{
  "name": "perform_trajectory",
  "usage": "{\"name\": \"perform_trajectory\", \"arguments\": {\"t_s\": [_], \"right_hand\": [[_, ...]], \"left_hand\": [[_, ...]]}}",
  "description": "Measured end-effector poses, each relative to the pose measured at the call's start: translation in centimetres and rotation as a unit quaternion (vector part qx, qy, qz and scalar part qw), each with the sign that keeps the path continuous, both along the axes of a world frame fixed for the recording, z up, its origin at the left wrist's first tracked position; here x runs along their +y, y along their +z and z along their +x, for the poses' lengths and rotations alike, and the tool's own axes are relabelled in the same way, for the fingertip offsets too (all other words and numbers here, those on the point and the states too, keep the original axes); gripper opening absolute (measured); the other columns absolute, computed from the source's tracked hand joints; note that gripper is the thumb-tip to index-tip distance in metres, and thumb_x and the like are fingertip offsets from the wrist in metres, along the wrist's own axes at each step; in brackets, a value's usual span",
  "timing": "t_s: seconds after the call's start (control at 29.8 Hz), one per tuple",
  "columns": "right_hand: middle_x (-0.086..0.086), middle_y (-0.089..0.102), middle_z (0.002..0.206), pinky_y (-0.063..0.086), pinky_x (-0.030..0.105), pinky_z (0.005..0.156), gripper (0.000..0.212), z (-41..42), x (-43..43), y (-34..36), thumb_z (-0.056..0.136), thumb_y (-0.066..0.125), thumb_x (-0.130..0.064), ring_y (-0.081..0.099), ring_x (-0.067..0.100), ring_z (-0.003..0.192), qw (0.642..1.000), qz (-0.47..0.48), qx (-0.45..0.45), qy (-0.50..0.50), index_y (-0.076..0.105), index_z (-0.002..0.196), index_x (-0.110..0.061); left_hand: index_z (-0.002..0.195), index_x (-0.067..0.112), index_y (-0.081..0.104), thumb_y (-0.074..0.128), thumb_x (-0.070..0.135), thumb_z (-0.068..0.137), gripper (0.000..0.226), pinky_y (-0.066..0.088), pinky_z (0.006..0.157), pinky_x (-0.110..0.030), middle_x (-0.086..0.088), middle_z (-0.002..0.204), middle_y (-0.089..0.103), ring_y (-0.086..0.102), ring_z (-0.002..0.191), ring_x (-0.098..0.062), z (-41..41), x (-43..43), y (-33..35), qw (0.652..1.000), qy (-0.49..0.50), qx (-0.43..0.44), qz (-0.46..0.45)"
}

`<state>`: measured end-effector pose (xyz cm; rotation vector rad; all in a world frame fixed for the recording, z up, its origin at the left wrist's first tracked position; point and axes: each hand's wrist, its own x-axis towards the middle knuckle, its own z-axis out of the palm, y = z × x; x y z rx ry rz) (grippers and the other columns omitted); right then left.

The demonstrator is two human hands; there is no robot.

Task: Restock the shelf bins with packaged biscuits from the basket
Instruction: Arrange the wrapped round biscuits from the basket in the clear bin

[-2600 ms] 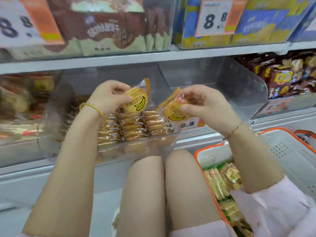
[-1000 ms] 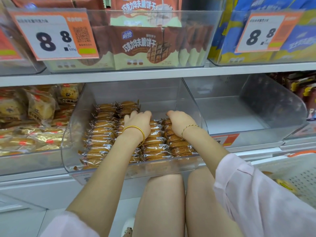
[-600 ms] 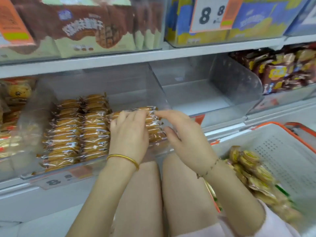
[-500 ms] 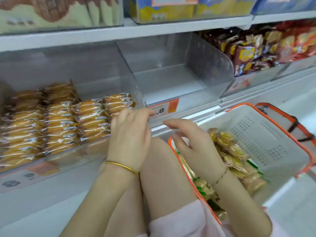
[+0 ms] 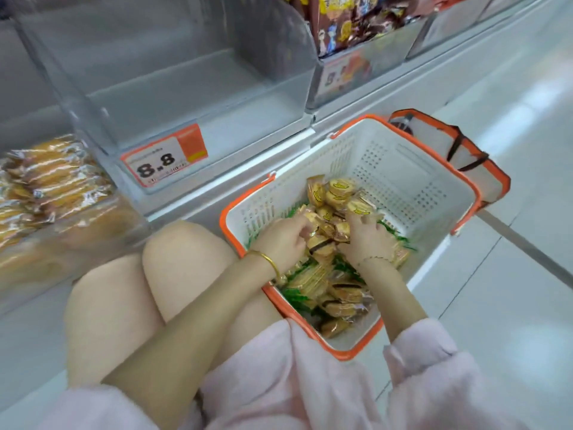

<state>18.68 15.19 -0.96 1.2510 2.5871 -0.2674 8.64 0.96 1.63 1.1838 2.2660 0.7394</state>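
Observation:
A white basket [image 5: 400, 169] with an orange rim stands on the floor beside my knees. Inside lies a heap of yellow banana-print biscuit packs [image 5: 338, 193] over green-wrapped packs. Both hands are down in the heap. My left hand [image 5: 283, 240] curls its fingers round a biscuit pack at its fingertips. My right hand [image 5: 364, 237] closes over packs in the middle of the heap. At the far left a clear shelf bin [image 5: 93, 225] holds rows of stacked biscuit packs [image 5: 46, 181].
An empty clear bin [image 5: 192, 88] with an 8.8 price tag [image 5: 164, 158] sits above the basket. Further right a bin [image 5: 366, 66] holds brown snack bags. A second orange-edged basket [image 5: 465, 162] leans behind the first. Pale floor tiles [image 5: 511, 274] spread to the right.
Both hands left the shelf bin and dropped right into the basket, where they now close on biscuit packs. My view swung down and right.

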Motion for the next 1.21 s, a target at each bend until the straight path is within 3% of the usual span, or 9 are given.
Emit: {"name": "perform_trajectory", "arguments": {"t_s": [0.17,0.37,0.47,0.57,0.64,0.77,0.9,1.01,1.21], "right_hand": [[0.011,0.037,0.138,0.025,0.059,0.106,0.055,-0.5,-1.4,-3.4,0.086,0.055,-0.011,0.033,0.043,0.129,0.996,0.045,-0.071,0.016,0.035,0.135,-0.026],[0.006,0.053,0.112,0.034,0.049,0.100,0.024,0.0,-0.9,-3.3,0.088,0.053,-0.012,0.046,0.033,0.114,0.994,0.111,0.010,0.008,0.061,0.109,-0.021],[0.002,0.060,0.110,0.037,0.041,0.092,0.025,0.9,-0.9,-1.8,0.092,0.053,-0.020,0.049,0.030,0.108,0.985,0.092,0.144,-0.014,0.065,0.113,-0.026],[0.000,0.062,0.104,0.045,0.034,0.080,0.025,1.1,-1.8,0.3,0.087,0.062,-0.015,0.053,0.025,0.099,0.928,-0.049,0.368,0.027,0.069,0.109,-0.023],[-0.001,0.061,0.101,0.047,0.028,0.083,0.030,0.8,-2.8,1.2,0.082,0.066,-0.006,0.055,0.019,0.096,0.885,-0.167,0.421,0.109,0.070,0.109,-0.020],[-0.002,0.057,0.117,0.048,0.015,0.082,0.049,-0.2,-3.4,0.8,0.081,0.053,0.008,0.055,0.011,0.103,0.888,-0.307,0.332,0.086,0.060,0.121,-0.020],[0.009,0.047,0.134,0.045,0.041,0.097,0.045,-2.1,-2.6,-2.4,0.087,0.054,-0.010,0.046,0.028,0.122,0.982,-0.133,0.108,0.080,0.047,0.131,-0.016],[0.011,0.041,0.137,0.040,0.045,0.098,0.057,-3.4,-3.9,-4.2,0.086,0.059,-0.037,0.037,0.033,0.127,0.987,-0.064,-0.064,0.130,0.038,0.135,-0.018],[0.006,0.049,0.129,0.040,0.041,0.094,0.041,-3.4,-4.6,-5.2,0.088,0.057,-0.019,0.041,0.031,0.123,0.978,0.051,-0.110,0.172,0.046,0.127,-0.015]], "left_hand": [[0.111,0.010,0.061,0.043,0.001,0.088,0.031,0.045,0.094,-0.034,-0.007,0.112,0.064,0.058,0.106,-0.021,-0.3,-0.5,-1.2,1.000,0.008,-0.019,-0.016],[0.109,0.012,0.061,0.044,0.001,0.089,0.028,0.045,0.094,-0.032,-0.004,0.110,0.063,0.057,0.105,-0.019,-0.6,-0.7,-1.6,0.998,0.027,-0.056,-0.016],[0.113,0.011,0.056,0.045,0.014,0.096,0.020,0.050,0.089,-0.039,-0.006,0.109,0.062,0.061,0.103,-0.023,-0.5,-0.5,-1.0,0.983,0.090,-0.160,0.000],[0.119,0.014,0.044,0.041,0.032,0.099,0.027,0.056,0.081,-0.042,-0.019,0.115,0.057,0.064,0.096,-0.032,-0.4,0.1,0.8,0.861,0.214,-0.461,0.029],[0.115,0.011,0.051,0.046,0.037,0.097,0.032,0.058,0.078,-0.041,-0.021,0.110,0.060,0.067,0.091,-0.033,-0.7,0.0,1.1,0.801,0.241,-0.547,0.036],[0.109,0.005,0.047,0.058,0.002,0.087,0.025,0.059,0.067,-0.042,-0.018,0.097,0.062,0.065,0.074,-0.024,-2.0,-0.3,-0.4,0.818,0.337,-0.462,0.052],[0.125,0.006,0.041,0.058,0.006,0.069,0.059,0.052,0.084,-0.054,-0.021,0.105,0.058,0.062,0.088,-0.031,-2.7,-0.7,-1.2,0.812,0.370,-0.449,0.043],[0.128,0.011,0.038,0.058,0.007,0.068,0.064,0.052,0.086,-0.053,-0.020,0.109,0.056,0.061,0.095,-0.036,-2.6,-0.8,-0.9,0.811,0.371,-0.450,0.037],[0.116,0.015,0.041,0.054,0.003,0.081,0.039,0.050,0.091,-0.053,-0.013,0.101,0.050,0.052,0.087,-0.027,-2.7,-1.3,-0.8,0.800,0.371,-0.467,0.068]]}}
